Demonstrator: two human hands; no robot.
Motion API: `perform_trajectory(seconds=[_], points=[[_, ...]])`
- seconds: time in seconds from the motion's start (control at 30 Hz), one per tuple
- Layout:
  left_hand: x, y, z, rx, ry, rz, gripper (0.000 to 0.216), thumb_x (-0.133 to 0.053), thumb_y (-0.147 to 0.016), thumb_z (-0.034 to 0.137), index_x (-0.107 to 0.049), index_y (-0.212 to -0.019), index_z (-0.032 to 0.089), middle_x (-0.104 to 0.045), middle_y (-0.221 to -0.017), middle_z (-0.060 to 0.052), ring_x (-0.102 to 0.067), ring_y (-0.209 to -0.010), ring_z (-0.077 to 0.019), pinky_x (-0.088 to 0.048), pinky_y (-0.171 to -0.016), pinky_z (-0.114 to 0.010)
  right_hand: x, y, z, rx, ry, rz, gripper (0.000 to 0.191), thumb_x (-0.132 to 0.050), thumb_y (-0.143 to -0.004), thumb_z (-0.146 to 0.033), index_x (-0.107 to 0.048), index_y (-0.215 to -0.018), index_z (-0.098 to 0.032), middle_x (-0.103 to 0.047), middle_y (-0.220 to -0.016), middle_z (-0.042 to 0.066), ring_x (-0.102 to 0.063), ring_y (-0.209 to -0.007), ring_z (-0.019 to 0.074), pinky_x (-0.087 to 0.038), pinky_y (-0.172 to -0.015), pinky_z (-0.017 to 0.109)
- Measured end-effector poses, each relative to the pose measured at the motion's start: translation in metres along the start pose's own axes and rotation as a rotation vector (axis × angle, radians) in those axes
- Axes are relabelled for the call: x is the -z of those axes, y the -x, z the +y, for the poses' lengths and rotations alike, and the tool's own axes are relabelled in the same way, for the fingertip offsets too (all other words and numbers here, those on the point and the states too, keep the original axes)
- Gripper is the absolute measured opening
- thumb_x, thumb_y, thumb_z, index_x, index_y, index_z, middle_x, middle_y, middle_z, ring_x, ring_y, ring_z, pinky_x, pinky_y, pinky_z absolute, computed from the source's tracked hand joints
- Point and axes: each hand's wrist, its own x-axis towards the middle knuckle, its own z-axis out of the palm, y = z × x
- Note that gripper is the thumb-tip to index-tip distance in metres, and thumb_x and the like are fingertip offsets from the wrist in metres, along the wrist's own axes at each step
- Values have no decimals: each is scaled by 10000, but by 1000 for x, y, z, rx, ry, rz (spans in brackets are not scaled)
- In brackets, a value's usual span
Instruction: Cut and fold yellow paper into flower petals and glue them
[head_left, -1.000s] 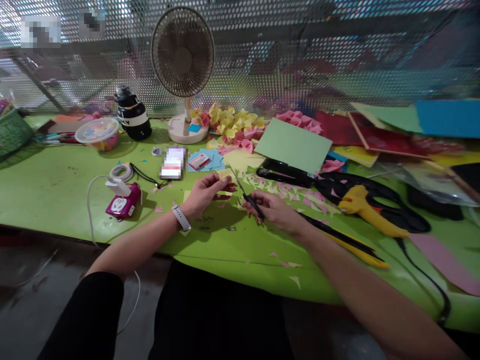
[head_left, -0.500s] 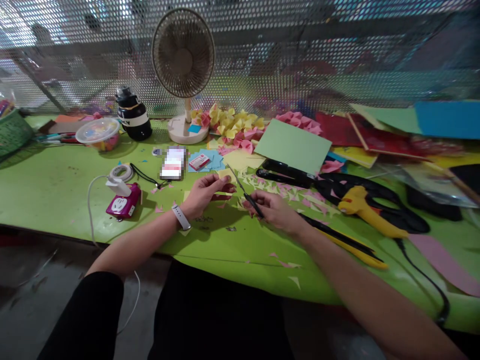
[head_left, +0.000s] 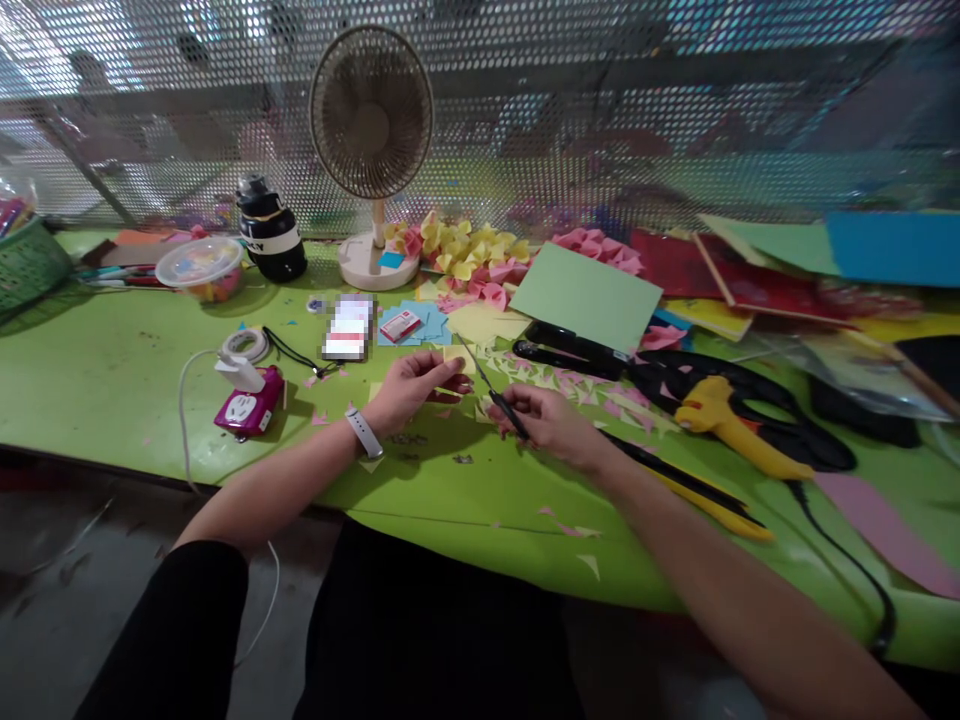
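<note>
Between the thumb and fingers of my left hand (head_left: 420,385) is a small piece of yellow paper (head_left: 459,356). My right hand (head_left: 546,422) is closed around the dark handles of a pair of scissors (head_left: 506,408), whose blades point up and left beside the paper. Whether the blades touch the paper I cannot tell. Pink and pale yellow paper scraps (head_left: 577,376) lie scattered beyond and right of my right hand. Behind my left hand, a small red and white box (head_left: 400,325) rests on blue paper squares (head_left: 431,322).
A fan (head_left: 373,125) and a black bottle (head_left: 271,235) stand at the back, near yellow paper flowers (head_left: 469,243). At left are a phone (head_left: 349,327) and a purple power socket (head_left: 247,408). A black stapler (head_left: 570,350) and a yellow glue gun (head_left: 739,430) lie at right.
The view has shifted very slightly. The yellow paper has turned a little in my left hand, while the scissors stay almost where they were.
</note>
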Motion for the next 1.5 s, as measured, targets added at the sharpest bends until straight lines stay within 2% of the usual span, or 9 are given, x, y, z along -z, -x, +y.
perform_trajectory(seconds=[0.27,0.37,0.6,0.83,1.13,1.3,1.5], points=[[2,-1,0,11,-1,50,401,-827,-759,473,-640,-873,137,-746,-868,-65,-731,-795,-161,-593,-733,-315,2,0,4,-10,4,2,558,-781,-674,-711,-636,-799,-188,-639,-640,19,-483,-483,100,-372,-436,252],[2,-2,1,0,-5,71,390,-821,-771,463,-646,-886,134,-732,-835,-52,-730,-777,-155,-591,-714,-295,3,1,2,-18,2,-3,558,-794,-662,-705,-640,-791,-184,-640,-630,18,-479,-471,98,-367,-429,252],[2,-2,1,22,-51,22,391,-817,-778,459,-646,-872,120,-708,-786,-42,-734,-756,-152,-578,-627,-240,2,0,0,-5,-16,2,533,-824,-649,-665,-643,-786,-182,-644,-648,18,-503,-502,105,-370,-458,253],[3,-2,2,-17,-31,53,383,-819,-774,451,-651,-896,129,-698,-809,-25,-732,-768,-147,-586,-664,-254,3,-1,2,-9,-31,-5,536,-818,-641,-674,-619,-744,-186,-619,-588,3,-463,-458,92,-350,-437,250],[7,-3,2,-21,-117,-35,366,-810,-781,451,-675,-888,129,-723,-841,-52,-726,-744,-135,-582,-659,-250,4,-1,-1,-13,-17,-8,519,-828,-640,-650,-623,-768,-192,-628,-634,13,-511,-523,113,-373,-464,253],[7,-4,3,-29,-105,-37,380,-826,-761,451,-681,-896,127,-713,-835,-42,-731,-736,-140,-581,-641,-245,6,0,-2,-4,-11,-4,528,-824,-639,-665,-625,-744,-187,-612,-628,11,-518,-540,116,-381,-490,259],[9,-5,2,-30,-94,-15,357,-822,-770,432,-686,-902,130,-702,-844,-31,-718,-700,-128,-581,-640,-253,5,0,-4,-4,0,9,557,-823,-609,-701,-628,-715,-190,-605,-591,4,-474,-481,96,-355,-448,251]])
